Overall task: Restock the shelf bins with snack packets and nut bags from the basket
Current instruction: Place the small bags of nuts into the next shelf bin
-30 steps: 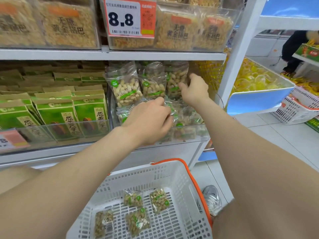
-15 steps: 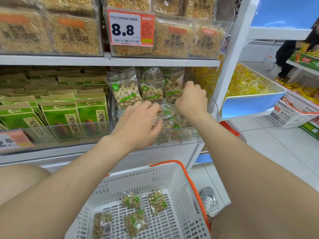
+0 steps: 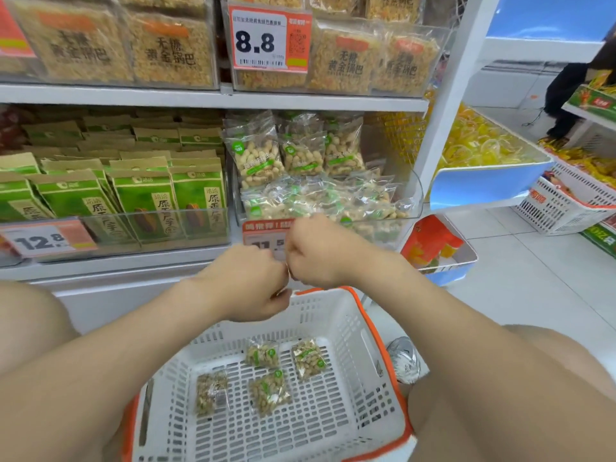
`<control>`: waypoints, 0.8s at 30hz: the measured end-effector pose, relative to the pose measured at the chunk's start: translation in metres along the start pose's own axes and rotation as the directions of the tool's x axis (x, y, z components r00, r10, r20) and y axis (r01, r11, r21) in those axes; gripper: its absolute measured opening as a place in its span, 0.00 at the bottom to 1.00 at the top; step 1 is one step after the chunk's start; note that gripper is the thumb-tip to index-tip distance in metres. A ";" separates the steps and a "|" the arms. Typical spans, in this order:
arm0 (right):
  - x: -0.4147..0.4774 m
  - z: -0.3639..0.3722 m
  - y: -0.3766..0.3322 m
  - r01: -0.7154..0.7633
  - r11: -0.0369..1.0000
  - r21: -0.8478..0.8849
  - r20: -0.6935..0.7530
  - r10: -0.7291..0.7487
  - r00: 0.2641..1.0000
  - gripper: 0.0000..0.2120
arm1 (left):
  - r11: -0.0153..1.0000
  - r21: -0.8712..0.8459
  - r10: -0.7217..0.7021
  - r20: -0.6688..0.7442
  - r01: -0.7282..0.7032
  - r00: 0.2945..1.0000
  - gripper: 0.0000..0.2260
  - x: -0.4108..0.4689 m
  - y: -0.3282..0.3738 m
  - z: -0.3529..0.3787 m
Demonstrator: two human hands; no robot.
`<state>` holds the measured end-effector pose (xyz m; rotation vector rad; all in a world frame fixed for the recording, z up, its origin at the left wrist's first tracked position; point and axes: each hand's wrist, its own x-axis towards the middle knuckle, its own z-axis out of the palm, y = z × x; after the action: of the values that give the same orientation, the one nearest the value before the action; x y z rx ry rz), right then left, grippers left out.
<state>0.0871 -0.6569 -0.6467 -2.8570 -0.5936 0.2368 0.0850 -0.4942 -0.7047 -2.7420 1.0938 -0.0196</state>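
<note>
1. Shop shelving fills the view: white shelves, clear bins, a price tag (image 3: 263, 38) reading 8.8 up top, and green packets (image 3: 196, 201) standing in rows on the left.
2. Right of those sits the nut bin (image 3: 415, 195). Three bags stand upright at its back and a loose heap of the same clear bags lies in front, close to the rim.
3. The left hand (image 3: 246, 281) and right hand (image 3: 320, 251) hover knuckle to knuckle just in front of that bin's front wall, above the far rim of the basket (image 3: 373, 328). Both have their fingers curled under. No packet shows in either, but the palms face away, so I cannot tell whether anything small is pinched inside.
4. Four nut bags (image 3: 270, 391) lie flat on the basket floor, two further off and two nearer the person. They are below both hands and well apart from them.
5. My reading is that this is the gap between loads, with the bin partly filled and the basket not yet emptied. The next move calls for a reach down into the basket and a pinch on a bag (the crinkly film looks slippery). The bag then has to be lifted over the clear front wall onto the heap.
</note>
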 end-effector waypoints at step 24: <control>0.028 0.206 0.000 0.301 0.878 -0.372 0.622 -0.005 0.783 0.08 | 0.985 -0.039 -0.062 0.828 0.168 0.557 0.27 -0.048 0.005 0.310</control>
<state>0.0715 -0.6098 -0.8483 -3.1120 -1.1391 1.1690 0.0720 -0.4124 -1.0072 -2.3638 0.6158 1.2288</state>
